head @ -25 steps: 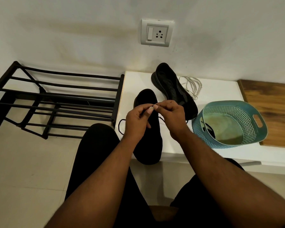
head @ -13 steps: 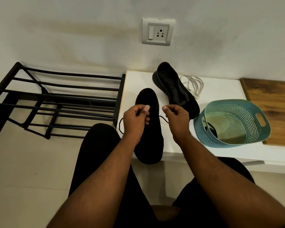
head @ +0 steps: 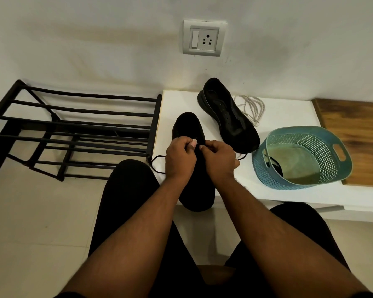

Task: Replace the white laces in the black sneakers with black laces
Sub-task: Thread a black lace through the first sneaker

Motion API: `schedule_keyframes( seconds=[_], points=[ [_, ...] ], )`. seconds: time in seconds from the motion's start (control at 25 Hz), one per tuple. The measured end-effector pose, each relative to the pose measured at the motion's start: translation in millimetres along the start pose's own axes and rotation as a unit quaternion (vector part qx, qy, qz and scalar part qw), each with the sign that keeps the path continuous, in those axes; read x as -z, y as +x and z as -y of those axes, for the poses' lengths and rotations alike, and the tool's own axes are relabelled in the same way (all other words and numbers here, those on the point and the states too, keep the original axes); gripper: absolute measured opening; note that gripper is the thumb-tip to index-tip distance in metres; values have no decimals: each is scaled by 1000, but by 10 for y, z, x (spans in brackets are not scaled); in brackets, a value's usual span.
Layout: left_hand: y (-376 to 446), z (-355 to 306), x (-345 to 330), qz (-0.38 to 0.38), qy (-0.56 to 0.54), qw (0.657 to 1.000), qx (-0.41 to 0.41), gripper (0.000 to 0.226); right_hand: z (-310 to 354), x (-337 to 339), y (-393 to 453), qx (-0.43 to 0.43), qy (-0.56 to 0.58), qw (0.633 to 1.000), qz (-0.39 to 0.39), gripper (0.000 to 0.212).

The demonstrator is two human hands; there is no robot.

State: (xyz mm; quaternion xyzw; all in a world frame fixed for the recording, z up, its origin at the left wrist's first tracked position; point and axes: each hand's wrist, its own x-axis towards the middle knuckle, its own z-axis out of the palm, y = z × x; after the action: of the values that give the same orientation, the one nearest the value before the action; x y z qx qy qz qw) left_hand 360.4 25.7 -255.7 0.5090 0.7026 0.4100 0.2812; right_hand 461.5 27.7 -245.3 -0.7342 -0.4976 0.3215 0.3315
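Your left hand (head: 180,157) and right hand (head: 219,159) meet over the near black fabric sneaker (head: 192,166), each pinching the thin black lace (head: 157,166). Sneaker's long axis runs near-to-far on the white counter (head: 289,108); slack loops left. Far right: second black sneaker (head: 228,117), unlaced, then the pulled white laces (head: 251,109). Teal perforated plastic basket (head: 299,158) stands right, apart. Nothing blocks threading.

Left hand (head: 179,155), right hand (head: 220,158): curled fingers, nearly touching.
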Motion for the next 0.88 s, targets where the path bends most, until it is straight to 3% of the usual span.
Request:
schedule_keyframes(
  seconds=[0.28, 0.48, 0.6, 0.88],
  points=[
    [-1, -22, -5, -6, 25, 1000, 4, 15, 23, 17, -23, 30, 44, 998, 44, 19],
    [-20, -80, 32, -28, -91, 994, 51, 16, 41, 30, -20, 52, 25, 995, 82, 21],
    [-16, -96, 7, -30, -52, 997, 57, 23, -10, 46, 51, 58, 41, 989, 131, 30],
    [-128, -99, -44, 98, 11, 995, 22, 50, -7, 116, 295, 59, -18, 991, 116, 11]
  ],
)
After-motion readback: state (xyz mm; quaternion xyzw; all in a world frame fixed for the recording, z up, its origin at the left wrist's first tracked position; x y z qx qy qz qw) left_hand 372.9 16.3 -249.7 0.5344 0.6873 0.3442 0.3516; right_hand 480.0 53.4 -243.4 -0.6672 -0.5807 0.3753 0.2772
